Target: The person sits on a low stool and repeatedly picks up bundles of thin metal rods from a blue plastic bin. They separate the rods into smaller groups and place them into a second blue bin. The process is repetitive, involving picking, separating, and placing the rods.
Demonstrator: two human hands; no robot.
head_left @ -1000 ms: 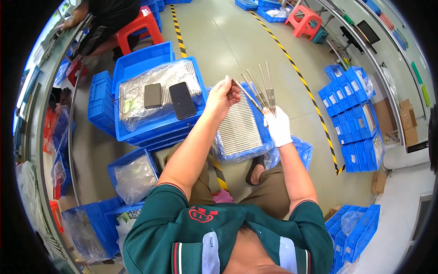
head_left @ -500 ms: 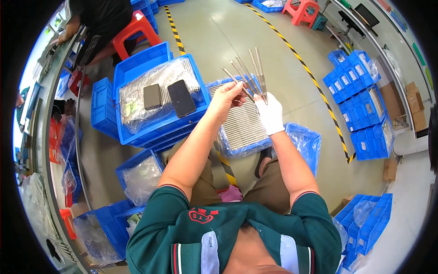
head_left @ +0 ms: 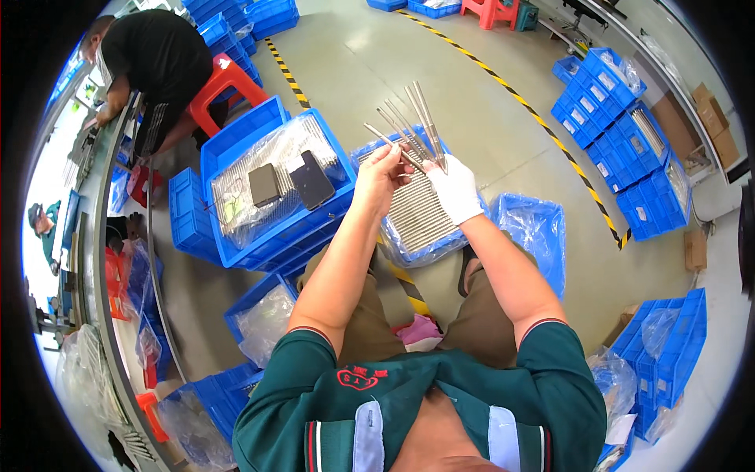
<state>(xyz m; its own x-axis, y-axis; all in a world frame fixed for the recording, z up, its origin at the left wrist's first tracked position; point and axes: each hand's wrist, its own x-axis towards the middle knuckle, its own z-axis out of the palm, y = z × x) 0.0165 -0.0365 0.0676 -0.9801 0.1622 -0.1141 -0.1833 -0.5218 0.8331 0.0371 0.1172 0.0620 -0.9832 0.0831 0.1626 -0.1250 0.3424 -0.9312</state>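
Several slim metal rods (head_left: 425, 118) fan upward from my right hand (head_left: 454, 190), which wears a white glove and is closed round their lower ends. My bare left hand (head_left: 378, 181) pinches the leftmost rod, which tilts away from the others. Both hands are close together above a blue crate (head_left: 481, 211) lined with clear plastic. Rows of similar metal rods (head_left: 421, 220) lie side by side in it, partly hidden by my hands and forearms.
At left, a stacked blue crate (head_left: 271, 253) holds bagged rods, a dark phone (head_left: 312, 182) and a dark flat box (head_left: 264, 186). A plastic-lined blue crate (head_left: 539, 236) stands by my right knee. A person (head_left: 161, 59) leans over the left bench. Blue bins (head_left: 629, 149) stand at right.
My view has shifted, showing more of the person at left. The rods and both hands sit slightly left in the picture; my left hand still pinches the leftmost rod.
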